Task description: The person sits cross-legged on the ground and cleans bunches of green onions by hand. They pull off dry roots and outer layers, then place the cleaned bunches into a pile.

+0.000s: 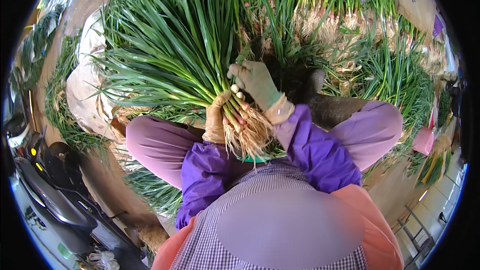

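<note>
My gloved left hand (215,118) is wrapped around a bunch of what looks like young green garlic (180,56), just above its roots. The long flat leaves fan out up and to the left; pale roots (249,131) hang toward my lap. On the bunch's right side, small white bulbs (235,89) stick out. Next to them is my gloved right hand (255,82), its fingers curled against the stems; whether it pinches a stalk is hidden. Both forearms wear purple sleeves, and the bunch is above my lap, between my spread knees.
Bunches with bare roots (322,22) stand at the back right. Loose leaves (397,67) heap beside my right knee. A pale sack (90,82) lies left, and a dark motor scooter (56,195) is at lower left. A pink container (423,140) and metal frame (416,230) are right.
</note>
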A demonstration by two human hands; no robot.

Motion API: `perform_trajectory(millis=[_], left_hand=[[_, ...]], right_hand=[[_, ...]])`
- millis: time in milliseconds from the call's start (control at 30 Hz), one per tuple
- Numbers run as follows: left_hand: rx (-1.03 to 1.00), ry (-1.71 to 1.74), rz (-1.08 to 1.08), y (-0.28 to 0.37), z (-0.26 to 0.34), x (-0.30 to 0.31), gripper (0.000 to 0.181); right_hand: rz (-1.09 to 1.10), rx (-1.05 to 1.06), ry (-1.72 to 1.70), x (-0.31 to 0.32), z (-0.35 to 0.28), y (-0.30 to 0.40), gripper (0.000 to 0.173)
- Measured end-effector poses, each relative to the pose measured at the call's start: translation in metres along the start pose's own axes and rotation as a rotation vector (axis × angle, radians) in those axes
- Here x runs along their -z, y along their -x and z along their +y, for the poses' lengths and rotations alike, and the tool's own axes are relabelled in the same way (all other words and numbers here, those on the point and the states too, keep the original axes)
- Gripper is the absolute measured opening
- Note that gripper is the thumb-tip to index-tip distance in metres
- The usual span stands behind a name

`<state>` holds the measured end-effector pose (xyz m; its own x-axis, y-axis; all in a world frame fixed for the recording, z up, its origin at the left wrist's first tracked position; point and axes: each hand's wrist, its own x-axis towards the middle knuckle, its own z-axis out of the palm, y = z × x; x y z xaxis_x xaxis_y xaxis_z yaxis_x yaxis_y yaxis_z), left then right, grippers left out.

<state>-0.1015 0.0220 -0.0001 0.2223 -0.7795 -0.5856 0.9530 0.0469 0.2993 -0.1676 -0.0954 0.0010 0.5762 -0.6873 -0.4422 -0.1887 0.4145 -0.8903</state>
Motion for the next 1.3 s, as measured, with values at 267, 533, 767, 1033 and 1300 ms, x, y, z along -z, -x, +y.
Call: perform_trajectory(millis=[267,533,767,1033,1300], left_hand=[[-0.068,-0.095,0.086,-0.004,0.0,0.007,0.027],[0.032,0.146,-0.012,-0.002,-0.001,0.005,0.027],[0.079,0.078,-0.01,-0.007,-0.001,0.007,0.028],[0.04,-0.284,-0.014,0.006,0.004,0.005,0.036],[0.103,-0.314,-0.073,0.003,0.008,0.017,0.034]], right_hand=[[0.273,0.573,0.75,-0.009,-0.058,0.048,0.02],[0.072,-0.055,-0.005,-0.01,-0.022,-0.001,0.017],[0.17,0.354,0.329,0.022,-0.044,0.022,0.026],[-0.119,0.457,1.008,0.002,-0.03,0.003,0.035],[-0.438,0.16,1.394,-0.01,-0.051,-0.002,0.035]])
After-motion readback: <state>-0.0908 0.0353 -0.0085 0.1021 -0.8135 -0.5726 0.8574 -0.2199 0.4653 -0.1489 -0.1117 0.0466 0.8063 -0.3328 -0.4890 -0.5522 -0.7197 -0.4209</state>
